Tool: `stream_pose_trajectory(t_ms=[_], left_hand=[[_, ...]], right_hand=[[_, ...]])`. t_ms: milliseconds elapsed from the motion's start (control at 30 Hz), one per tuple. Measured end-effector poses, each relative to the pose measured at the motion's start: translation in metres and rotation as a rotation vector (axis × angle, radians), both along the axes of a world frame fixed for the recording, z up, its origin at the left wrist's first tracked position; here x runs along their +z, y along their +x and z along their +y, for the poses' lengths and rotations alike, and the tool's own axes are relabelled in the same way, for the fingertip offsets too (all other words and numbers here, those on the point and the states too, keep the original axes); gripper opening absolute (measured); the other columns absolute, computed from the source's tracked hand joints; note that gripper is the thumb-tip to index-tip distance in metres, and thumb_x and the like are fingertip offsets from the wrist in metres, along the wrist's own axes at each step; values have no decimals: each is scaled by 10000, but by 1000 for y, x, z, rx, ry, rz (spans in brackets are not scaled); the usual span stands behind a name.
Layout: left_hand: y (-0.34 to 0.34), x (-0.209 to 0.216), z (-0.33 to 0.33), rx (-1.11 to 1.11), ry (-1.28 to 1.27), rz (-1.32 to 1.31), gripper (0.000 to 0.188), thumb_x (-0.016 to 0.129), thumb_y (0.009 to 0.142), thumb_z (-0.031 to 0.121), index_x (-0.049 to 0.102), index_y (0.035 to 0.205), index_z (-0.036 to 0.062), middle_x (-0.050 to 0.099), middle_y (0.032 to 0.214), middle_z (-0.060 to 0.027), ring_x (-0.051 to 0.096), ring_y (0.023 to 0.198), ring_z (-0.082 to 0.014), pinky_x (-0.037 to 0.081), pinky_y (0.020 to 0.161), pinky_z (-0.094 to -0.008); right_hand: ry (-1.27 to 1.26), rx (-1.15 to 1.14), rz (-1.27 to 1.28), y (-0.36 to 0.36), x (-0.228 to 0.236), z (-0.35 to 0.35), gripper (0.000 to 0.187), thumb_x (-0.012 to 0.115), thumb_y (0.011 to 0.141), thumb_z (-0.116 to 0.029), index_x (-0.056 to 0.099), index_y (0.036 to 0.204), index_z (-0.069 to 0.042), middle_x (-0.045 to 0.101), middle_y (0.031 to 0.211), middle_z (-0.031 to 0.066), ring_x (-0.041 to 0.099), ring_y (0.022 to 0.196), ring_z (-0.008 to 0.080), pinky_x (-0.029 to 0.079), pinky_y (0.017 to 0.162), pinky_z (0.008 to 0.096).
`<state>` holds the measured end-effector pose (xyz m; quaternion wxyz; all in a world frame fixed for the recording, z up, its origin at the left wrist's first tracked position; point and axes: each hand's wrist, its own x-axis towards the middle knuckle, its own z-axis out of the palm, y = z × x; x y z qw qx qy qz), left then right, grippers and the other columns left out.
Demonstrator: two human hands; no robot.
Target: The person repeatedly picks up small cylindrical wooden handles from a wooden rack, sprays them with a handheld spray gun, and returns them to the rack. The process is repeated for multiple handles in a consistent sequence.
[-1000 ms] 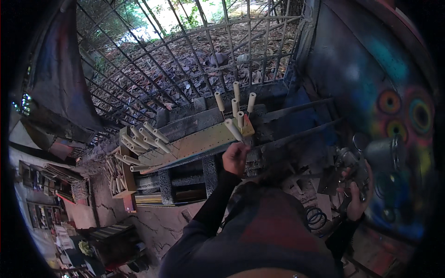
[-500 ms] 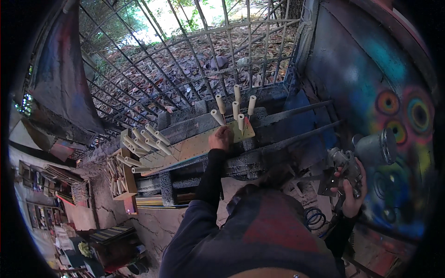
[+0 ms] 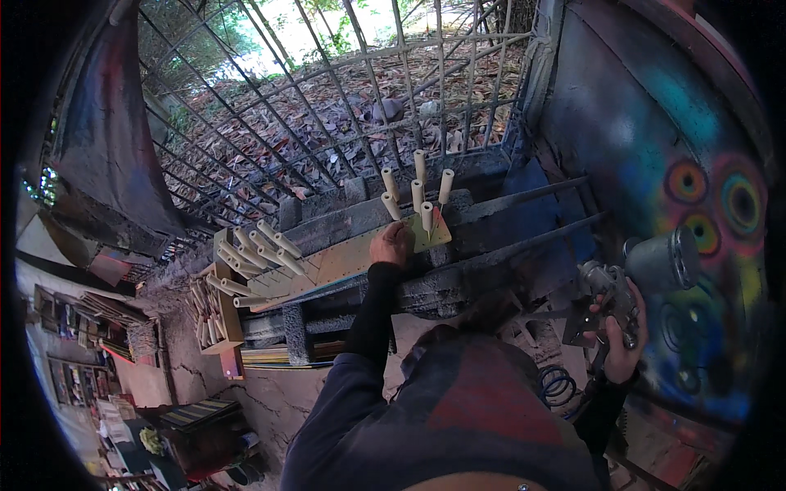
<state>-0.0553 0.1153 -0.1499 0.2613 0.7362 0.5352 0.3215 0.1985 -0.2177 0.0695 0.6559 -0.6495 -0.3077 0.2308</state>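
Note:
My left hand (image 3: 392, 245) is closed at the foot of a pale hollow tube (image 3: 390, 206), near the right end of a long board (image 3: 348, 260) dotted with small holes. Several like tubes stand around it, some on thin pins; one upright tube (image 3: 426, 218) is just right of my fingers. What lies between the fingertips is mostly hidden. At the right, my right hand (image 3: 625, 331) grips a metal spray gun (image 3: 610, 293), its round silver cup (image 3: 665, 259) pointing away from me to the right.
More tubes (image 3: 266, 245) lean in a group at the board's left end, beside a wooden box (image 3: 231, 315) full of them. Dark crusted beams (image 3: 434, 293) carry the board. A barred grille (image 3: 344, 98) stands behind, a paint-covered panel (image 3: 647, 147) at right. A coiled blue hose (image 3: 557, 385) hangs below.
My left hand has shifted slightly right, and the tube at its fingers has swung from leaning left to nearly upright. My right hand with the spray gun has stayed put.

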Motion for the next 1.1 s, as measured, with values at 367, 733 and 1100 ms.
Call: stream_pose_trajectory(t_ms=[367,733,1100], left_hand=[[-2,-9,9,-99,72,68,188,640,834,246,699,916,87,680,901,-140,646,856,-355,512,748,-434],[-4,12,2,-62,-4,-102,133,623,862,135,698,945,63,699,907,-124,675,863,-280,519,761,-357],[-22,6,-23,-207,-98,-107,121,644,873,104,704,966,56,714,889,-86,689,843,-184,522,766,-307]], right_hand=[[-8,24,6,-1,2,3,573,501,850,-21,375,1407,18,613,1105,157,625,941,172,580,624,240],[-8,22,-1,0,1,4,566,513,868,-43,370,1413,12,617,1107,156,622,938,167,567,623,224],[-4,41,-9,3,-6,6,571,511,862,-49,369,1412,12,615,1109,152,619,940,168,569,620,234]])
